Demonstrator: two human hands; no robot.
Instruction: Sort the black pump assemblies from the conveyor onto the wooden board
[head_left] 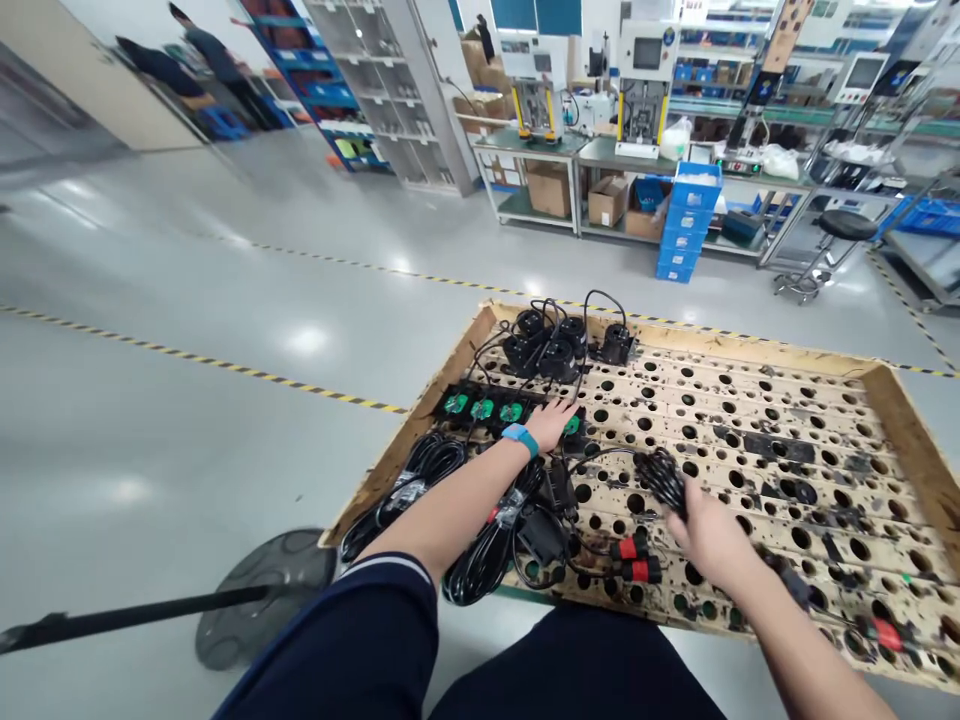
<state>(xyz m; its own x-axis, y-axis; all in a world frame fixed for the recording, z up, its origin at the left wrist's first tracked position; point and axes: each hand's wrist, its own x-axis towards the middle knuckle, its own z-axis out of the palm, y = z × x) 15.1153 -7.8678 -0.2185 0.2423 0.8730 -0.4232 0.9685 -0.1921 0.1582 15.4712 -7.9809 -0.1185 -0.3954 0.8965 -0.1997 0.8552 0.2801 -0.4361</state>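
A wooden board full of round holes lies in front of me. My left hand, with a blue wristband, rests fingers down on a black strip of green-faced parts near the board's left edge. My right hand is closed round a bundle of black cable. Red-and-black connectors lie just left of that hand. Black coiled cables and a black box-shaped part lie between my arms. Several black round parts with wires sit at the board's far left corner.
A round black base with a pole lies on the grey floor at my left. Yellow-black floor tape crosses the floor. Benches with machines, stacked blue bins, cardboard boxes and a stool stand beyond the board.
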